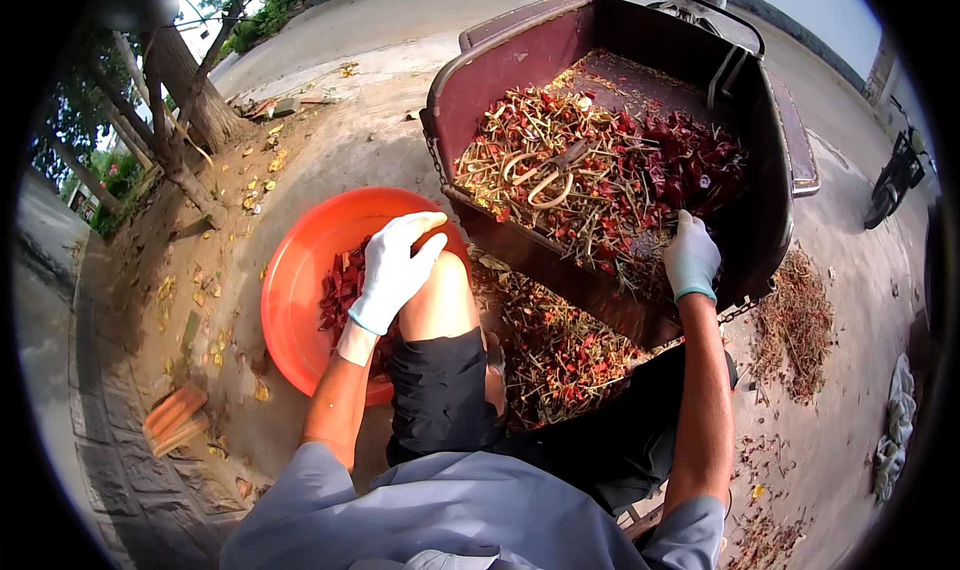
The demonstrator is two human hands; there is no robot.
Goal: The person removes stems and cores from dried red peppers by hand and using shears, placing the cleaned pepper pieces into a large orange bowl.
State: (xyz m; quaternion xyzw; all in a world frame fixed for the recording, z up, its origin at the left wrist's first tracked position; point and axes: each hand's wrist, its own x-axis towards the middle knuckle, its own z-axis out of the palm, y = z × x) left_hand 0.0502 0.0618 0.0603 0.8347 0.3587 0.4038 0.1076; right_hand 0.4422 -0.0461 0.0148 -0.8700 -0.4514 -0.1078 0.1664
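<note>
My left hand point(397, 270), in a white glove with a green cuff, is by my bent knee at the right rim of an orange-red plastic basin point(285, 290). Its fingers are stretched and the thumb stands apart, with nothing held. Dark red dried pods point(342, 292), like chillies, lie in the basin. My right hand point(692, 258), gloved alike, touches the near right edge of a pile of stems and red pods point(600, 200) in a maroon cart bed point(510, 55). Its fingers are curled; what they hold is hidden. Scissors point(545, 177) with tan handles rest on the pile.
Below the cart's lowered tailgate point(570, 285), stems and red scraps point(560, 345) cover the ground. Another stem heap point(793, 325) lies to the right, near a pale cloth point(897, 425). Bricks point(176, 418) and trees point(190, 90) are at left. A bicycle point(900, 170) stands far right.
</note>
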